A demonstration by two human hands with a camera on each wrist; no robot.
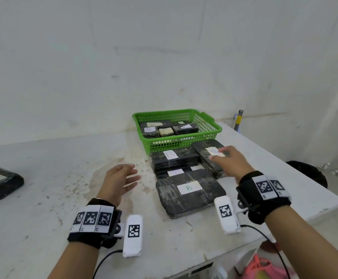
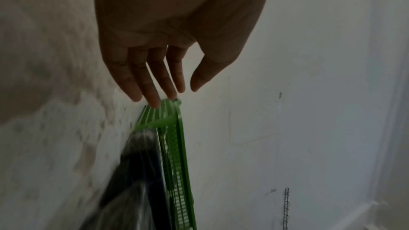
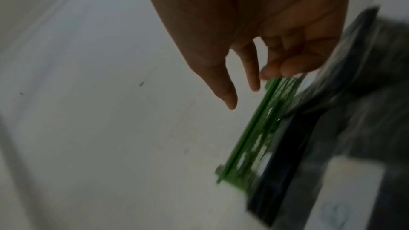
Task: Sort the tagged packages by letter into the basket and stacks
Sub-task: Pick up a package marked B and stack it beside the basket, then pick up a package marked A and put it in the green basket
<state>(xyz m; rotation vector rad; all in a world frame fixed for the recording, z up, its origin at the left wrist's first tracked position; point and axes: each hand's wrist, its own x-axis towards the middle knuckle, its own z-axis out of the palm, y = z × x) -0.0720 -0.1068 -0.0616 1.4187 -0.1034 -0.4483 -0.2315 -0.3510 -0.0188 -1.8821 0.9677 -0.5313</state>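
A green basket [image 1: 206,127] stands at the back of the white table [image 1: 63,208] and holds several black wrapped packages; one tag reads A [image 1: 149,129]. In front of it is a stack of black packages with a B tag [image 1: 171,154] on top. Nearer me lies another B package [image 1: 190,188]. A tagged package [image 1: 208,158] lies slanted at the stack's right. My right hand [image 1: 229,161] is over it with fingers stretched out, holding nothing. My left hand [image 1: 121,179] hovers open over bare table left of the stack. The wrist views show both hands empty near the basket [image 2: 179,146] [image 3: 250,139].
One more black package [image 1: 1,181] lies alone at the far left of the table. A yellow-handled tool [image 1: 238,120] leans at the wall behind the basket. The table's right edge [image 1: 315,188] is close to the stack; a dark round object [image 1: 309,174] and pink bag [image 1: 264,266] lie beyond and below.
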